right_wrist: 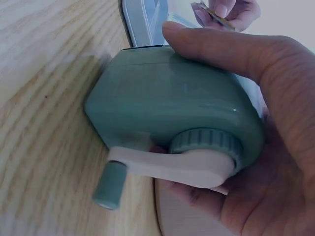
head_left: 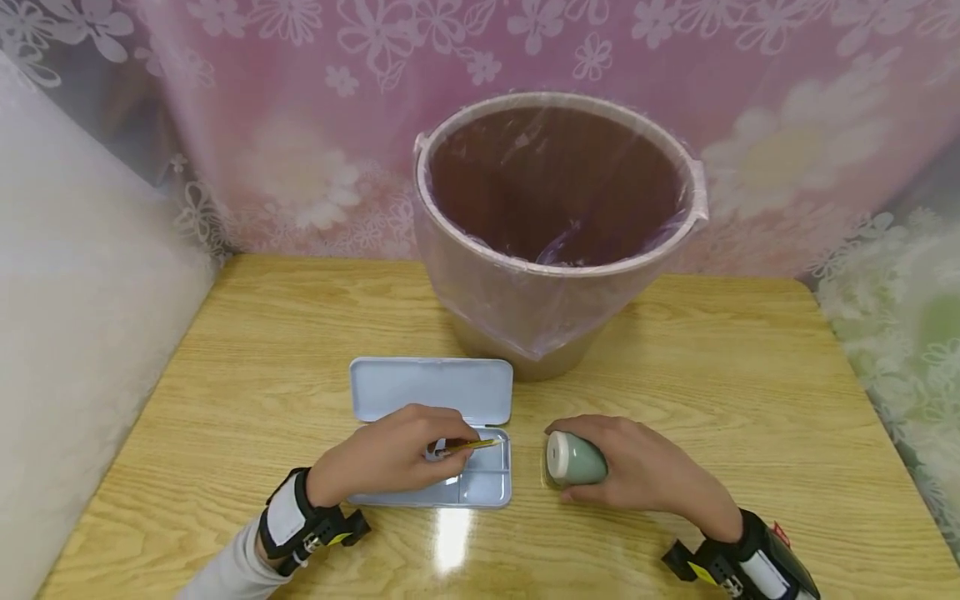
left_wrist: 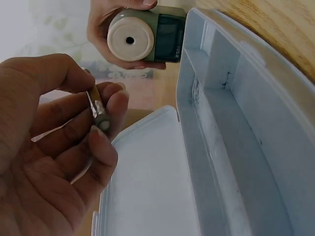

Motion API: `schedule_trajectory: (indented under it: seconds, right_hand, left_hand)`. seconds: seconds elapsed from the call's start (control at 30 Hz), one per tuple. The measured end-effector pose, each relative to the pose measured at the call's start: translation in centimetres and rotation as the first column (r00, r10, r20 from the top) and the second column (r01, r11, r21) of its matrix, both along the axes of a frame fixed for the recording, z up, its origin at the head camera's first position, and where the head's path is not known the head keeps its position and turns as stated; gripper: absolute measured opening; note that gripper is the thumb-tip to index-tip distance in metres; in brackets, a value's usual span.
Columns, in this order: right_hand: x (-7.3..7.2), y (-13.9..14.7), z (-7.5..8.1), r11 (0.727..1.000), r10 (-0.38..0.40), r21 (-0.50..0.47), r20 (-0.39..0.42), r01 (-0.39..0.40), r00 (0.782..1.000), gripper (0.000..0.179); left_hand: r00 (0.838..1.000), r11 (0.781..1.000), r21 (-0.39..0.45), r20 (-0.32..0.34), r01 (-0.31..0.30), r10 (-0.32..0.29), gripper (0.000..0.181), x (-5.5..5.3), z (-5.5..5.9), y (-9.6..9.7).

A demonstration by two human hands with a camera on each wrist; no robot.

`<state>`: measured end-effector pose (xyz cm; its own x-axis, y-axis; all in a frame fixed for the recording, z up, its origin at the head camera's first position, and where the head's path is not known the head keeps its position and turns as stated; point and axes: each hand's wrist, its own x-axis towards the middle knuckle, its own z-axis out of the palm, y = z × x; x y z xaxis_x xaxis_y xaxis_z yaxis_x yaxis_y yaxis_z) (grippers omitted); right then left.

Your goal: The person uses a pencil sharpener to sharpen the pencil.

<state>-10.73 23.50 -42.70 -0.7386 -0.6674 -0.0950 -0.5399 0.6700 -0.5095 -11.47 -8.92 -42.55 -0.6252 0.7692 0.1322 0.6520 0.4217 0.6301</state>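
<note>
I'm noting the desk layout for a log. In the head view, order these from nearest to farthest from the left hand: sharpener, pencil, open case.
From the left hand:
1. Pencil: pinched in its fingers.
2. Open case: just below the hand.
3. Sharpener: off to the right, held by the right hand.

A bucket (head_left: 517, 363) is standing toward the rear of the wood-grain tabletop (head_left: 750, 375). A translucent plastic liner (head_left: 517, 308) is covering the bucket and draping down outside. A pink floral curtain (head_left: 360, 108) is hanging behind; a white covering (head_left: 90, 283) is bounding the left side.
</note>
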Motion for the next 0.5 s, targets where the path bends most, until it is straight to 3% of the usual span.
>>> schedule_trajectory:
  seconds: [0.2, 0.5]
  right_hand:
    - [-0.4, -0.1, -0.5, 0.999, 0.027, -0.019, 0.047, -0.026, 0.999, 0.063]
    - [-0.4, -0.3, -0.8, 0.999, 0.031, -0.044, 0.116, -0.026, 0.993, 0.063]
  left_hand:
    - [0.994, 0.996, -0.077, -0.095, 0.039, -0.046, 0.017, -0.6, 0.0, 2.3]
    - [0.992, 0.989, -0.115, -0.079, 0.09, -0.1, 0.014, -0.6, -0.7, 4.1]
